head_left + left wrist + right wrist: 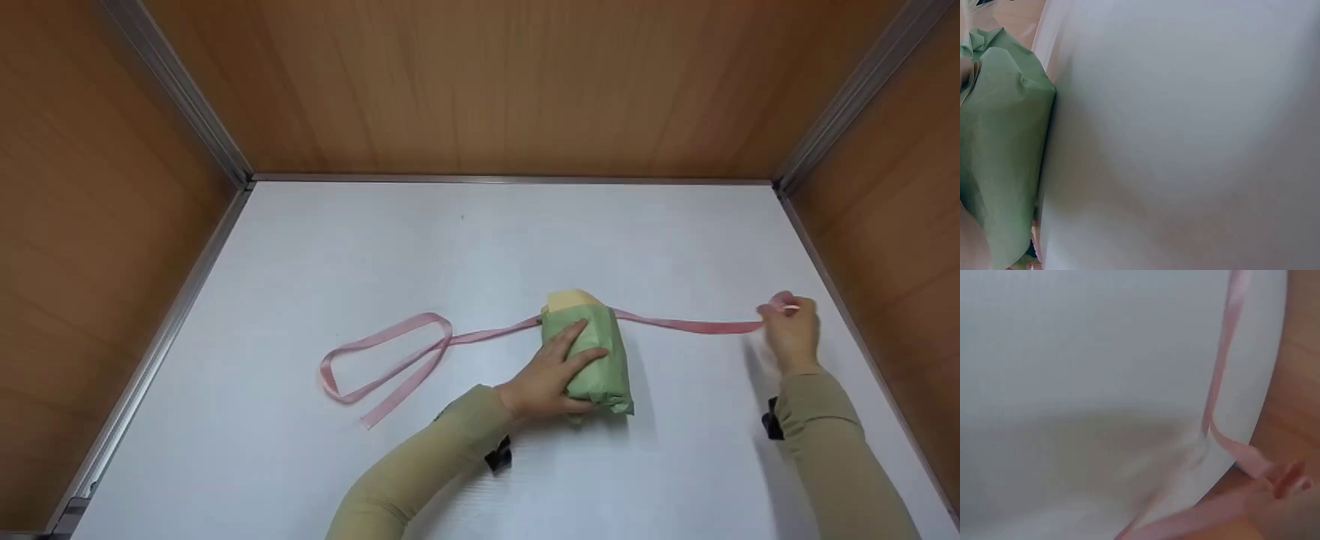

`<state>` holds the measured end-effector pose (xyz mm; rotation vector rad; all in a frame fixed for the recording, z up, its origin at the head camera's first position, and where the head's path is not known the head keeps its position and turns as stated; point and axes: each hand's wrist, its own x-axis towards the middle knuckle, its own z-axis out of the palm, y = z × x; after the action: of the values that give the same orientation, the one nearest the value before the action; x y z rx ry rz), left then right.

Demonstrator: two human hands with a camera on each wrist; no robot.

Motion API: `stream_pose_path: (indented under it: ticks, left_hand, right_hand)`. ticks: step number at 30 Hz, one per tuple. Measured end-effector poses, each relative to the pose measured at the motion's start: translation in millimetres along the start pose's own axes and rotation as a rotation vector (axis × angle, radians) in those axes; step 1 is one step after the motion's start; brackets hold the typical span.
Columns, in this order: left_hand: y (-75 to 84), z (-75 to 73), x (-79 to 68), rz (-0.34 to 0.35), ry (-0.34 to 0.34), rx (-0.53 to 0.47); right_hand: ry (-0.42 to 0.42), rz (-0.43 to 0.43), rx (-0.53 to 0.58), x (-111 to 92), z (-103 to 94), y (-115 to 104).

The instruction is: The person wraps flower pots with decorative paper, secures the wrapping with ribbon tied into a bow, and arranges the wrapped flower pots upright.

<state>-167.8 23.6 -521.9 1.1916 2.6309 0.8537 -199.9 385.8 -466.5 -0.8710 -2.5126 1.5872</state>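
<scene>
A package in green wrapping, with a pale yellow flap at its far end, lies right of the table's middle. My left hand rests on it with fingers spread over the green side and the thumb along the near edge. A pink ribbon comes out from both sides of the package; its middle is hidden there. Far to the right, my right hand pinches the ribbon, which stretches nearly straight back to the package. In the right wrist view, the ribbon bends toward the fingers, with a loop beside them.
The ribbon's other end lies in a loose loop on the white table, left of the package. Wood panels with metal edge strips enclose the table at the back and both sides. The right hand is close to the right panel.
</scene>
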Motion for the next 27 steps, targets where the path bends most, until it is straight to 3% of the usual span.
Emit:
stream_pose_path:
  ticks: [2, 3, 6, 10, 13, 16, 23, 27]
  left_hand:
    - [0.2, 0.9, 0.1, -0.006, -0.005, -0.011]
    - [0.2, 1.4, 0.2, -0.010, -0.006, -0.015]
    - [0.2, 2.8, 0.0, -0.012, -0.001, -0.007]
    - [1.4, 4.1, 0.4, -0.007, 0.007, 0.002]
    - [2.6, 5.2, 1.4, -0.005, 0.005, -0.009]
    - [3.1, 5.4, 1.4, -0.003, -0.002, -0.018]
    - [2.0, 2.2, 0.3, -0.033, -0.022, -0.037]
    - [0.7, -0.1, -1.5, -0.026, -0.022, -0.017]
  right_hand:
    - [-0.130, -0.159, -0.248, -1.5, 21.0, 4.4]
    - [-0.200, -0.231, -0.301, -3.0, 32.0, 5.7]
    - [-0.357, -0.424, -0.404, -8.7, 67.0, 6.4]
    - [-0.467, -0.568, -0.515, -20.4, 103.1, 3.3]
    - [-0.442, -0.625, -0.593, -25.8, 113.9, 3.4]
    - [-0.386, -0.667, -0.640, -24.3, 111.7, 8.6]
    - [-0.325, -0.608, -0.674, -22.9, 85.3, 13.1]
    - [-0.305, -0.588, -0.618, -36.1, 87.0, 7.6]
